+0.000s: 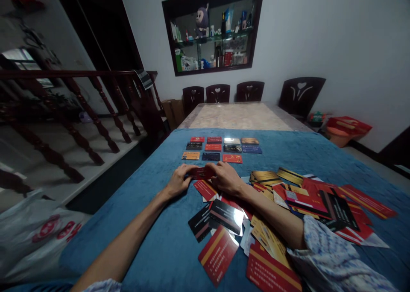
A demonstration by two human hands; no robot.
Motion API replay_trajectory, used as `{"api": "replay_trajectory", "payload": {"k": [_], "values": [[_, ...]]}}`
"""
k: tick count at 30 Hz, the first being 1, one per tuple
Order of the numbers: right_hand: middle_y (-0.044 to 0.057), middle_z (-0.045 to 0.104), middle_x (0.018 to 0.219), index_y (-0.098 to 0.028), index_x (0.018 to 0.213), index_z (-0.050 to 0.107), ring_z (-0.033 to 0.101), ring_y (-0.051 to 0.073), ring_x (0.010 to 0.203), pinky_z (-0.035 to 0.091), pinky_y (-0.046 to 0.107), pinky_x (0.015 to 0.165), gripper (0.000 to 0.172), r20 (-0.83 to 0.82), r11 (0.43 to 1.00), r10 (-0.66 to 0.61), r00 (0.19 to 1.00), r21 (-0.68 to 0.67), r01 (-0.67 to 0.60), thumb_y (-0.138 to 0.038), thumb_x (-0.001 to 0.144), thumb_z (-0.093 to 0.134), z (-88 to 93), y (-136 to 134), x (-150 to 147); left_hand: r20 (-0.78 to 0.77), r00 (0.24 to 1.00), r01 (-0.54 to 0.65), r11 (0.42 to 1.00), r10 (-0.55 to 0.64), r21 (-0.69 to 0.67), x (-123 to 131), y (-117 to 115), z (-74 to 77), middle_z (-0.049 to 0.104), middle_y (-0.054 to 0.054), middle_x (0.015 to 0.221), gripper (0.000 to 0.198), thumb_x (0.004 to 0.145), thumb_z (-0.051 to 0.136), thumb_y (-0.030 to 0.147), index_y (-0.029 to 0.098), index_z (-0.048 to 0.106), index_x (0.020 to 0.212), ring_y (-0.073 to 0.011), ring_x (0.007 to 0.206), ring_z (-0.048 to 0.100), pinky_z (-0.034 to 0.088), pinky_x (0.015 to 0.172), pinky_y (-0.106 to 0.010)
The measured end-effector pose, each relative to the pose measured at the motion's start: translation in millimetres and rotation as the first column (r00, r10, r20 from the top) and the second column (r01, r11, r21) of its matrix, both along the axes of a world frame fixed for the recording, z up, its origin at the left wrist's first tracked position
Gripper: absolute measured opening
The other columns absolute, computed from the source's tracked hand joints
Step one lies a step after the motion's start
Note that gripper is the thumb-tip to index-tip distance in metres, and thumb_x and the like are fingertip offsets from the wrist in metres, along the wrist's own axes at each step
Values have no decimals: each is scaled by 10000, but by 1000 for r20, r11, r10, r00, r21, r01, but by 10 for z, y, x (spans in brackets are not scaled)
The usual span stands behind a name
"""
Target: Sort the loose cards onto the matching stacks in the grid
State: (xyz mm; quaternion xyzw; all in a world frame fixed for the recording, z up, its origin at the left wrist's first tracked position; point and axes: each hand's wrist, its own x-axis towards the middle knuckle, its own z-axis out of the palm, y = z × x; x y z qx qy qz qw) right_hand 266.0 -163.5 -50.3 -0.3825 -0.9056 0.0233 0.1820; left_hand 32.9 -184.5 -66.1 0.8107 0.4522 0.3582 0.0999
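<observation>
A dark red card [200, 173] is held between both hands above the blue cloth. My left hand [180, 179] pinches its left end, and my right hand [224, 177] has its fingers closed on the right end. Beyond the hands, several cards lie in rows, among them an orange card [191, 156], a dark card [211, 156] and a red card [232, 158]. Loose cards are heaped under and around my right forearm, including a black card [226, 215] and a red striped card [218, 254].
The blue cloth [153, 189] covers the near part of the table, with a stone-patterned top [237, 115] beyond. Dark chairs [250, 91] stand at the far end. A wooden railing [73, 73] and a white plastic bag [35, 236] are at the left.
</observation>
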Motion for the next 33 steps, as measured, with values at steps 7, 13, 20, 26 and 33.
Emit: {"api": "replay_trajectory", "payload": {"k": [7,13,20,26,33], "values": [[122,663,1037,-155,1292,529,550,242,973,384,324,802,459,-7,999,-51,999,-17,51,-193,838,583,30,-4,21,100,993,-56,997,60,-46,37,-14,22,699,-47,944,195,805,598,93,171,664,971,-182,889,659,537,882,-364],[80,692,881,-172,896,670,547,218,873,385,306,756,113,-147,993,-78,986,-98,64,-227,855,581,-1,53,50,181,979,-77,990,97,-116,87,-19,57,712,-14,877,106,777,586,139,175,625,869,-165,801,669,554,819,-328],[47,705,890,-190,848,662,559,210,860,404,331,809,95,-399,985,-83,913,-169,15,-203,838,568,-76,153,69,233,966,-76,984,113,-163,124,-6,50,701,3,838,69,773,590,198,172,604,835,-166,813,663,545,824,-322],[57,666,926,-192,924,613,555,209,892,420,337,833,127,-544,993,-39,838,-111,-26,-229,869,506,-41,178,88,247,968,5,985,38,-170,139,-12,36,715,-26,879,99,820,584,231,167,626,883,-171,834,679,540,841,-323],[92,675,974,-197,1048,650,506,238,958,353,359,851,204,-397,990,17,918,138,41,-252,953,478,121,135,126,228,971,-48,995,66,-85,138,-33,88,725,-47,911,109,857,558,203,166,645,909,-180,901,668,513,893,-349]]}}
